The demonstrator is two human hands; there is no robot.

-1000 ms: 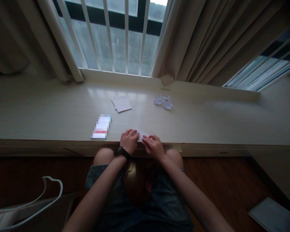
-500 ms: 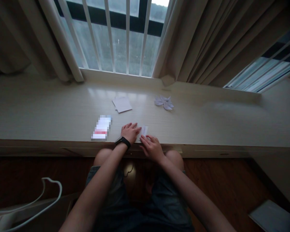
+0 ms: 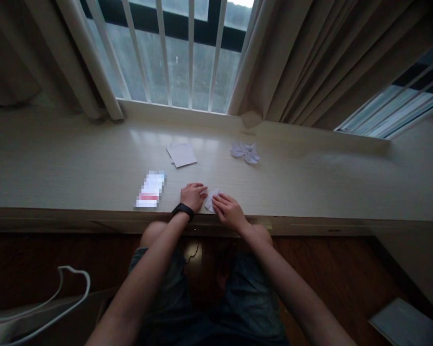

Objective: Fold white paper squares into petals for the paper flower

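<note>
The paper [image 3: 209, 202] is white — the wristband [image 3: 185, 208] black.

My right hand [image 3: 230, 210] hides part of the paper [image 3: 210, 201] at the front edge of the ledge [image 3: 310, 187]; the phone [image 3: 150, 189] is blurred.

We wear a black band [image 3: 183, 209] around our left wrist and dark blue, denim-like shorts [image 3: 246, 283] ending above the knees [image 3: 153, 234]; our hands [image 3: 229, 212] and forearms [image 3: 285, 276] are bare.

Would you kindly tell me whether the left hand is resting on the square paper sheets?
No, the square paper sheets lie nearer the window, apart from the left hand.
</note>
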